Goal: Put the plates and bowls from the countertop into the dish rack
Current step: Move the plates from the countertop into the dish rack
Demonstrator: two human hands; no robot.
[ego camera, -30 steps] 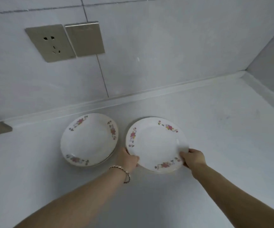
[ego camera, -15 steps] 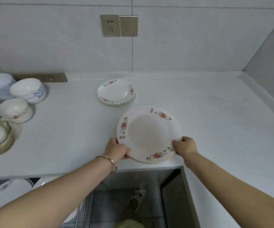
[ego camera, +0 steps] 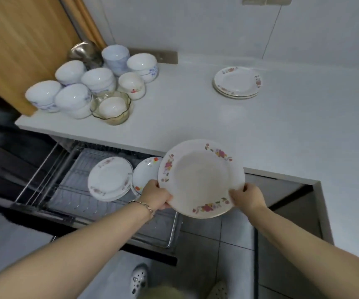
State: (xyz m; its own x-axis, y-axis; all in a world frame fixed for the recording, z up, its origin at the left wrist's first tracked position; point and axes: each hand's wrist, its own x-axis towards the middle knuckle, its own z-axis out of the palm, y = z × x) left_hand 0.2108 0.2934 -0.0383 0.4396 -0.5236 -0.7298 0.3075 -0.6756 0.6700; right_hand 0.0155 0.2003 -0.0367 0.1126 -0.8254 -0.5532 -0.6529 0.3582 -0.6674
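A white floral plate (ego camera: 200, 178) hangs in the air past the countertop's front edge, tilted toward me. My left hand (ego camera: 156, 196) grips its left rim and my right hand (ego camera: 247, 196) grips its lower right rim. Below and to the left, the pull-out wire dish rack (ego camera: 66, 190) holds a leaning stack of floral plates (ego camera: 109, 179) and another plate (ego camera: 145, 172) partly hidden behind the one I hold. A small stack of floral plates (ego camera: 236, 82) stays on the white countertop (ego camera: 195, 117). Several white bowls (ego camera: 96, 79) cluster at its left end.
A glass bowl (ego camera: 111, 107) with a white bowl inside stands near the counter's front left edge. A metal bowl (ego camera: 84, 51) sits behind the bowls by a wooden panel (ego camera: 23, 39). An open cabinet recess (ego camera: 286, 201) lies lower right. My shoes (ego camera: 139, 279) stand on the tiled floor.
Both hands have carried the plate off the countertop, toward me and down, to beside the open rack. My view has swung left and down, bringing the rack and bowls into sight.
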